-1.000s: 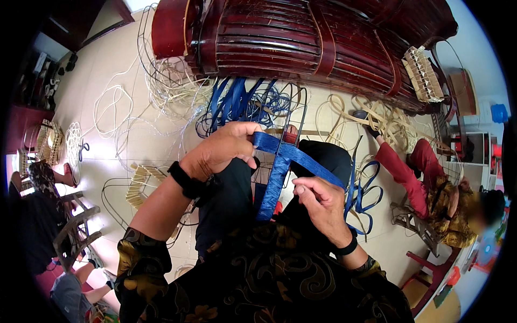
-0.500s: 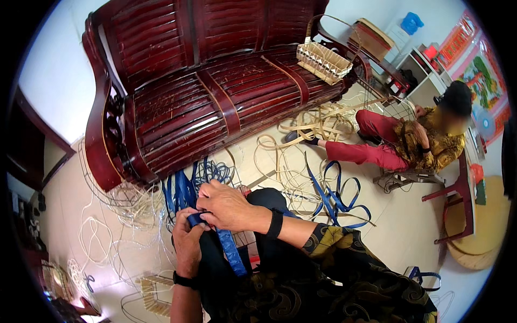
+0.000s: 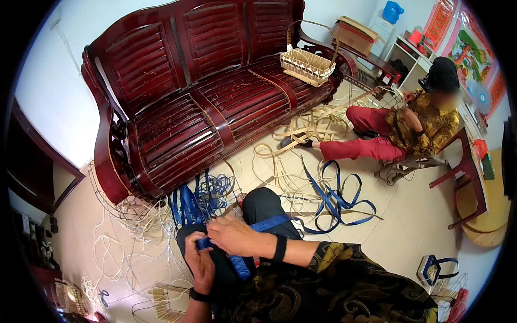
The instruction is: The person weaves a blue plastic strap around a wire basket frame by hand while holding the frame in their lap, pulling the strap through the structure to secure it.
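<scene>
Above my lap, my left hand (image 3: 199, 262) pinches a blue woven strap (image 3: 204, 243), which is folded or looped at the fingertips. My right hand (image 3: 232, 237) lies just to the right, its fingers closed at the same strap; their tips are partly hidden. One length of blue strap (image 3: 240, 267) hangs below the hands between my thighs. Another flat blue length (image 3: 271, 222) crosses my right knee toward the loops on the floor. Past my knees, a bundle of blue straps (image 3: 186, 204) lies beside tangled thin blue cord (image 3: 214, 191).
A dark red wooden bench (image 3: 177, 118) stands ahead, bearing a woven basket (image 3: 308, 65). Loose blue strap (image 3: 336, 202) and pale strips (image 3: 307, 126) cover the floor at right. A co-worker (image 3: 425, 116) sits at the right. White cord (image 3: 110, 253) lies at left.
The view has shifted, and my hands appear slightly lower and closer to my lap. A flat blue strap now shows across my right knee.
</scene>
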`<state>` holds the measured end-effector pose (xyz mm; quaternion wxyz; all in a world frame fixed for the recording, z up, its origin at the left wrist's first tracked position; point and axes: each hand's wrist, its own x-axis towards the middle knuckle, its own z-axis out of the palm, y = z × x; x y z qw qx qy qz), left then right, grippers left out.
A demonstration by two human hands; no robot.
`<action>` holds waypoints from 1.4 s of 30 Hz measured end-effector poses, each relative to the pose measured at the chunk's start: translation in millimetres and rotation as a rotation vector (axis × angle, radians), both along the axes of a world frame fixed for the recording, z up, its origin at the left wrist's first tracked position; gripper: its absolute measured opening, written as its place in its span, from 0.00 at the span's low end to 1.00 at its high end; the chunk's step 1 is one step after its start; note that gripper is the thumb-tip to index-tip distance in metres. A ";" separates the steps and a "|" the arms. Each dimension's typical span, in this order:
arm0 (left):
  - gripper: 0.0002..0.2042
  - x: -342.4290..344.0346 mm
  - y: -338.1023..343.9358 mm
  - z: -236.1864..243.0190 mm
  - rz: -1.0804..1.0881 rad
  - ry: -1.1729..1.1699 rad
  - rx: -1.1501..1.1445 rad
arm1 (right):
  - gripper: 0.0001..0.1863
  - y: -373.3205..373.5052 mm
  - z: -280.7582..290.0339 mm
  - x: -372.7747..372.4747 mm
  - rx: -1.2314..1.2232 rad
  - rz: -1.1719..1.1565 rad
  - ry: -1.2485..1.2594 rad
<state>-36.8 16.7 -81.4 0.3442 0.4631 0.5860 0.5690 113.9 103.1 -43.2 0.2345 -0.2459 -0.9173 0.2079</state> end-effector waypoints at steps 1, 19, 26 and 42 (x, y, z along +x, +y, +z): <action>0.11 8.8 -9.7 -0.3 0.020 0.026 0.018 | 0.07 -9.1 -1.4 5.6 0.008 -0.002 0.046; 0.04 54.1 -40.4 7.3 -0.030 0.108 0.105 | 0.12 -40.7 -11.4 56.9 0.024 0.054 0.238; 0.06 55.1 -37.1 6.2 0.020 -0.050 0.062 | 0.09 -34.5 9.6 52.3 0.037 -0.010 0.240; 0.08 12.6 -45.1 -28.1 -0.022 -0.639 -0.145 | 0.07 -38.5 32.5 0.3 -0.006 0.070 -0.122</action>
